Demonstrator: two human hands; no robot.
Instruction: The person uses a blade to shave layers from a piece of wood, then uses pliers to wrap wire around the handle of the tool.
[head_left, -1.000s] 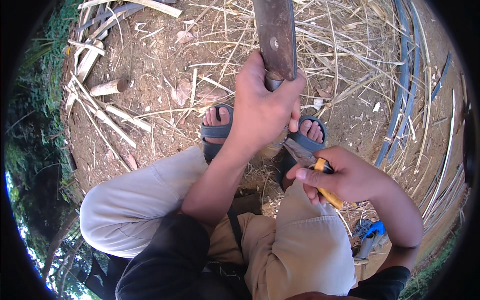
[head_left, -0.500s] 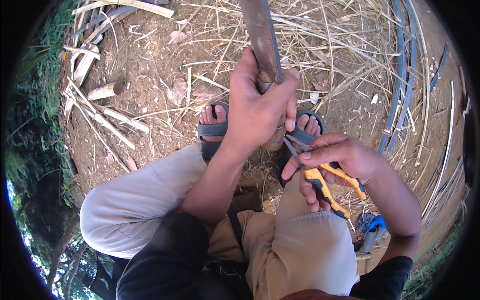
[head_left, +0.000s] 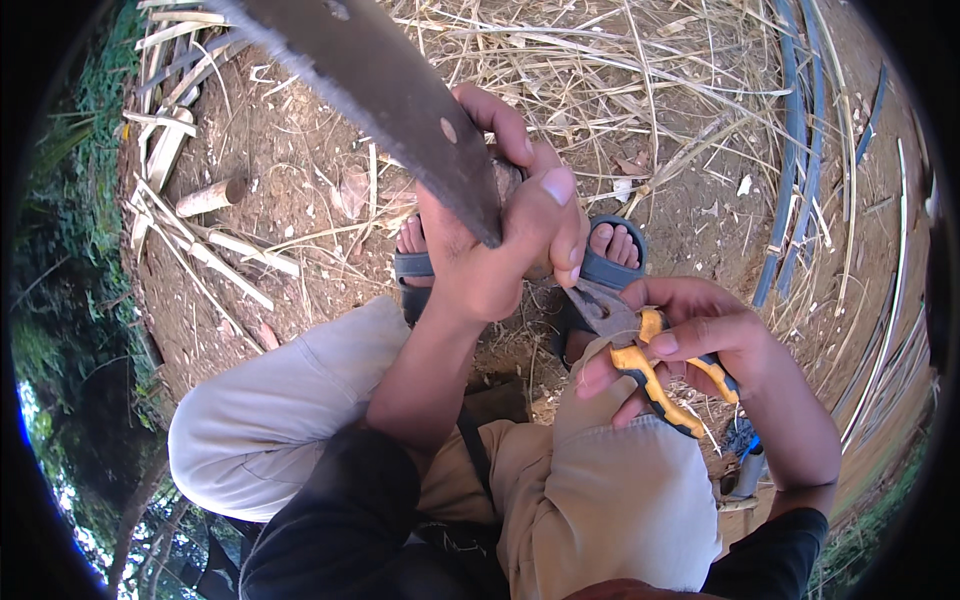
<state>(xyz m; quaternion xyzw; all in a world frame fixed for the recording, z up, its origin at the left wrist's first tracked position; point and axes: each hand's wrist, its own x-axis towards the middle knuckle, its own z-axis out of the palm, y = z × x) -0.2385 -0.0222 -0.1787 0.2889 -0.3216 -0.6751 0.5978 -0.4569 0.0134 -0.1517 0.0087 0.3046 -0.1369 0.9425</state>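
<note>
My left hand (head_left: 490,245) is wrapped round the handle of a machete (head_left: 400,115), a wide dark blade with small holes and a worn, ragged edge. The blade slants up and to the left from my fist, toward the top of the picture. Most of the handle is hidden by my fingers. In my right hand (head_left: 715,325) are pliers (head_left: 605,312) with yellow and black handles, their grips spread apart. The pliers' jaw tip reaches close by the fingers of my left hand near the handle's lower end; whether it grips anything there cannot be made out.
My sandalled feet (head_left: 612,250) are on bare soil below my hands. Thin pale strips (head_left: 590,70) litter the ground ahead. Split wood pieces (head_left: 170,145) and a short cut stick (head_left: 210,196) lie left. Long bluish strips (head_left: 792,150) lie right. My knees (head_left: 270,410) flank the work.
My left hand has turned the machete, so its blade swings from nearly upright to leaning far left, showing its flat side. The pliers stay near the same place, slightly turned.
</note>
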